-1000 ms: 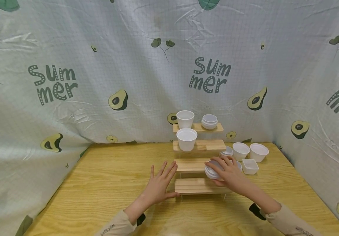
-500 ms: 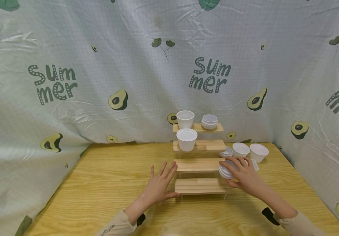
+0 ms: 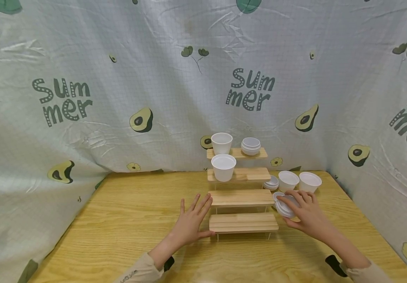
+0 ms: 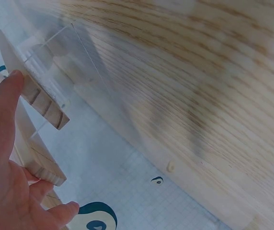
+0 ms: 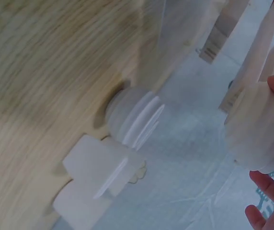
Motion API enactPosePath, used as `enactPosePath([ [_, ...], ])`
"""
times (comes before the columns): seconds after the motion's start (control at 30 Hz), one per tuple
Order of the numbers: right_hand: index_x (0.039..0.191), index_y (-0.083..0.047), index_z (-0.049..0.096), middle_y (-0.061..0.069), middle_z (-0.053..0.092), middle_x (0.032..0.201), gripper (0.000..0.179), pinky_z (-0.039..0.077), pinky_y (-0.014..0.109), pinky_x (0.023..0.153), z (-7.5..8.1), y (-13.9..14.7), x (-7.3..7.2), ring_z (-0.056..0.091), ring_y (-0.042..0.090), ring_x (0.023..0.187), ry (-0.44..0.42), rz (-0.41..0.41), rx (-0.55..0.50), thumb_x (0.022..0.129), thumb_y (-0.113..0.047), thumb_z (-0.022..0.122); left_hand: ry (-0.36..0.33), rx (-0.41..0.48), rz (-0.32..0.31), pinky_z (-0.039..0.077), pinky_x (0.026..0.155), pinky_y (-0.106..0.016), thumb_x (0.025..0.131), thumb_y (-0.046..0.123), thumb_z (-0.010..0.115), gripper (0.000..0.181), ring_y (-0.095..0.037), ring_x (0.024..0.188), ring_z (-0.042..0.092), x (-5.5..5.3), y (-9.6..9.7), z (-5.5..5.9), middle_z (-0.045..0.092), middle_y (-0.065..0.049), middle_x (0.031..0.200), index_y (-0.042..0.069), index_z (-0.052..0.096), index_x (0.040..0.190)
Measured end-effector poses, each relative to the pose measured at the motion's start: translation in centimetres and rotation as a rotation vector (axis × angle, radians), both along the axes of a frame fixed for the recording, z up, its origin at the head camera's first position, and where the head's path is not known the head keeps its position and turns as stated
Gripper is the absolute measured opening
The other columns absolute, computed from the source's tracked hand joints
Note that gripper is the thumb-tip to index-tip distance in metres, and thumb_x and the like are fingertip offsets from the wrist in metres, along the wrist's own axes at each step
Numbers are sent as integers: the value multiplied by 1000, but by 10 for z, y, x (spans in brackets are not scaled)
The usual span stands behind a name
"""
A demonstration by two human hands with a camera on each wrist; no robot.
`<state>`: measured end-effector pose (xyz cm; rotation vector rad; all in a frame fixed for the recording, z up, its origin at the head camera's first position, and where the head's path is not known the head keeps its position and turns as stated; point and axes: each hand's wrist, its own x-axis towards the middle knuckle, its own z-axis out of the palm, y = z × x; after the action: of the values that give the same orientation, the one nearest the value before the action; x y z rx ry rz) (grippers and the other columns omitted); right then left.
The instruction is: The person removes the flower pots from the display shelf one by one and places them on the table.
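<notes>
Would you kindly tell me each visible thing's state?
Pale wooden four-step stand: upright on the wood-grain table.
Four tapered white cups: upright, open-topped.
Right hand: gripping a rounded white jar above the table.
Left hand: fingers spread, touching the stand.
Rounded white jar on the top step: upright.
Rounded white jar beside the tabletop cups: upright.
Rounded white jar behind the held one: partly hidden.

Avocado-printed pale cloth [image 3: 178, 133] behind and beside a wood-grain tabletop [image 3: 129, 216]
</notes>
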<state>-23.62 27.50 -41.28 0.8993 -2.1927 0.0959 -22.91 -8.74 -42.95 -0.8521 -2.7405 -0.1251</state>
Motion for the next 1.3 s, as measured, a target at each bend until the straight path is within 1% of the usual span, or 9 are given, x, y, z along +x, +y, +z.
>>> enactPosePath([
  [0.23, 110, -14, 59, 12, 53, 103, 61, 28, 51, 71, -6, 14, 1, 44, 31, 88, 9, -48, -9, 88, -58, 23, -1, -9, 7, 17, 96, -69, 72, 63, 56, 95, -30, 137, 16, 0, -1, -2, 15, -3, 151, 13, 17, 144],
  [0.83, 107, -13, 57, 12, 50, 103, 71, 28, 53, 70, -15, 57, -3, 43, 32, 86, -92, -169, -12, 83, -65, 14, -15, 8, 4, 16, 97, -69, 72, 62, 57, 96, -30, 137, 15, -1, -1, -4, 15, -3, 151, 14, 16, 144],
  [0.87, 108, -14, 56, 12, 50, 104, 64, 28, 53, 70, -15, 59, -3, 43, 31, 86, -100, -174, -12, 84, -64, 26, -14, 8, 5, 16, 97, -69, 72, 62, 57, 96, -30, 137, 15, -1, -1, -4, 15, -3, 151, 14, 16, 144],
  [1.07, 108, -14, 55, 12, 50, 104, 66, 27, 51, 68, -16, 71, -9, 42, 30, 86, -119, -207, -7, 82, -67, 25, 4, 9, 3, 16, 97, -69, 72, 62, 57, 96, -30, 137, 16, -2, -1, -3, 15, -3, 151, 14, 16, 144],
  [1.1, 108, -14, 55, 12, 49, 104, 73, 27, 51, 68, -16, 73, -10, 41, 31, 86, -116, -211, -9, 81, -67, 14, 5, 10, 3, 17, 97, -69, 72, 62, 57, 96, -30, 137, 16, -2, -1, -3, 15, -3, 151, 13, 17, 144],
  [1.13, 108, -13, 55, 12, 49, 104, 69, 27, 50, 68, -17, 75, -11, 41, 31, 86, -120, -213, -14, 82, -66, 20, 4, 12, 3, 17, 97, -69, 72, 62, 57, 96, -30, 137, 16, -2, -1, -2, 15, -3, 151, 13, 17, 144],
  [1.2, 109, -12, 55, 12, 48, 105, 55, 26, 49, 68, -18, 79, -13, 41, 30, 86, -133, -221, -17, 82, -59, 42, 1, 12, 2, 17, 97, -69, 72, 61, 58, 96, -30, 137, 16, -2, -1, -2, 16, -3, 151, 13, 17, 144],
  [1.27, 110, -11, 54, 12, 48, 105, 48, 26, 49, 68, -19, 83, -15, 41, 30, 86, -140, -230, -18, 73, -42, 60, -2, 11, 1, 16, 97, -69, 72, 61, 58, 96, -30, 137, 16, -1, 0, -1, 16, -3, 151, 13, 17, 144],
  [1.3, 110, -11, 53, 12, 48, 105, 50, 27, 49, 68, -19, 85, -16, 41, 30, 85, -143, -236, -18, 68, -34, 65, -4, 10, 1, 16, 97, -69, 72, 61, 58, 96, -30, 137, 16, -1, 0, -2, 16, -3, 151, 13, 17, 144],
])
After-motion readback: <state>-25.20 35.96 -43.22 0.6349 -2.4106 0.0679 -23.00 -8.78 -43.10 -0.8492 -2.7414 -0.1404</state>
